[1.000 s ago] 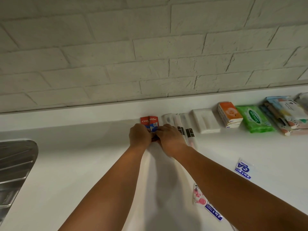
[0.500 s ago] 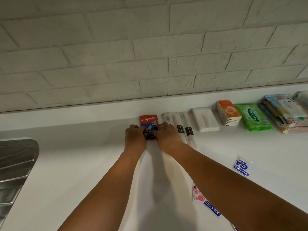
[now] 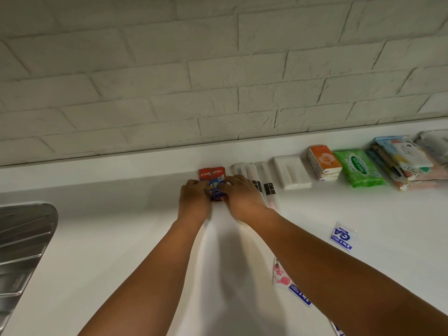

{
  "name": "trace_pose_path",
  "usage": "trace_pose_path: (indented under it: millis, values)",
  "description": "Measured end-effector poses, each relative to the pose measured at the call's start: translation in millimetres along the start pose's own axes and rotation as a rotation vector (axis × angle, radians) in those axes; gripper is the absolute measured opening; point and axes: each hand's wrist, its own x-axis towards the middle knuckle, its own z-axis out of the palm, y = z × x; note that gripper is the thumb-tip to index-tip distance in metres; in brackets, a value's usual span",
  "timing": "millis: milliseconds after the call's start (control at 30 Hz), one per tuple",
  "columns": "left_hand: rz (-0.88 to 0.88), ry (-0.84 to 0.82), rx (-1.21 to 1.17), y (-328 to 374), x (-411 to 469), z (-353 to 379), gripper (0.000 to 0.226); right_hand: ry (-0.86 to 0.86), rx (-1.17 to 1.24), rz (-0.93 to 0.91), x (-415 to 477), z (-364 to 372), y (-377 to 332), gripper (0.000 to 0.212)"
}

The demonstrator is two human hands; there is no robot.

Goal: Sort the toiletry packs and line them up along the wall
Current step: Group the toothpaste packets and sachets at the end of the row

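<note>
Two red Colgate toothpaste sachets (image 3: 212,174) lie side by side against the raised ledge by the brick wall. My left hand (image 3: 194,200) grips their left side and my right hand (image 3: 242,197) grips their right side, fingers curled over the lower halves. To the right along the ledge lie wrapped toothbrushes (image 3: 263,177), a white pack (image 3: 292,172), an orange tissue pack (image 3: 323,162), a green Sanicare wipes pack (image 3: 358,167) and a stack of patterned packs (image 3: 404,161).
Loose sachets lie on the white counter (image 3: 109,238): a blue-and-white one (image 3: 341,236) at right, a pink one (image 3: 280,275) and a blue one (image 3: 300,295) under my right forearm. A steel sink drainer (image 3: 21,251) sits at the left edge.
Both hands slid slightly back from the wall, so more of the Colgate sachets' red tops shows. The sachets stay against the ledge.
</note>
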Motion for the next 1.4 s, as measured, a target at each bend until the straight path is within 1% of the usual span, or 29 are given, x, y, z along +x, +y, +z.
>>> trace_pose_path:
  millis: [200,300,367,500,633,767,833,933,1000,1100,1200,1333,1400]
  values:
    - [0.189,0.081,-0.077,36,-37,-17,0.03,0.089,0.182,0.028,-44,-55,7,0.034]
    - [0.301,0.069,-0.141,59,-73,-19,0.023,0.146,0.256,0.047,-84,-76,23,0.03]
    - [0.328,0.033,-0.177,74,-99,-14,0.024,0.149,0.285,0.096,-113,-80,38,0.03]
    - [0.301,-0.091,-0.226,103,-148,4,0.025,0.14,0.313,0.186,-180,-83,67,0.025]
    - [0.375,-0.211,-0.226,127,-187,29,0.026,0.122,0.321,0.274,-247,-83,89,0.021]
    - [0.436,-0.316,-0.199,152,-218,58,0.027,0.04,0.289,0.44,-304,-79,107,0.026]
    - [0.454,-0.365,-0.181,164,-232,70,0.031,0.017,0.272,0.493,-328,-78,114,0.03]
    - [0.455,-0.416,-0.141,183,-250,83,0.039,0.007,0.251,0.56,-353,-76,117,0.036]
    - [0.432,-0.448,-0.072,195,-258,89,0.043,0.005,0.242,0.592,-364,-73,116,0.035]
    - [0.396,-0.47,0.067,208,-265,96,0.049,-0.023,0.24,0.566,-374,-69,109,0.025]
    - [0.392,-0.451,0.149,216,-267,101,0.048,-0.058,0.195,0.533,-378,-62,104,0.024]
    - [0.366,-0.461,0.13,222,-265,107,0.047,-0.061,0.213,0.533,-380,-61,104,0.027]
    - [0.354,-0.483,0.099,223,-264,107,0.043,-0.05,0.231,0.53,-381,-61,106,0.028]
